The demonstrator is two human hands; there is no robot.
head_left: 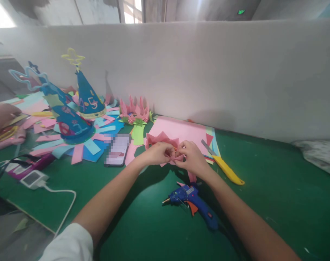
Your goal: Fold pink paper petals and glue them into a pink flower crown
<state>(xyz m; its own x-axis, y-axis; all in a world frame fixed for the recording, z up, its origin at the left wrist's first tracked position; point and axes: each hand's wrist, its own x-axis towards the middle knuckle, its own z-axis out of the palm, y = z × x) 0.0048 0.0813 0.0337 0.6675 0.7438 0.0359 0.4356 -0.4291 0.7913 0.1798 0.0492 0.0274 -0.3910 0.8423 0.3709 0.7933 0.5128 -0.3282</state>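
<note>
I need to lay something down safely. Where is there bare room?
The widest bare patch of green table lies right of the yellow knife, toward the patterned cloth. Another lies between the left forearm and the blue glue gun. Crowded: back left, with cone hats and paper strips, and where the left hand and right hand hold pink paper.

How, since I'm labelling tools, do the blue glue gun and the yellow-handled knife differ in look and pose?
The glue gun is blue with an orange trigger; the knife has a yellow handle and a grey blade. The glue gun's nozzle points left; the knife's blade points away and left. The glue gun lies nearer the camera than the knife. Both lie unheld, their handles on the green table.
</note>
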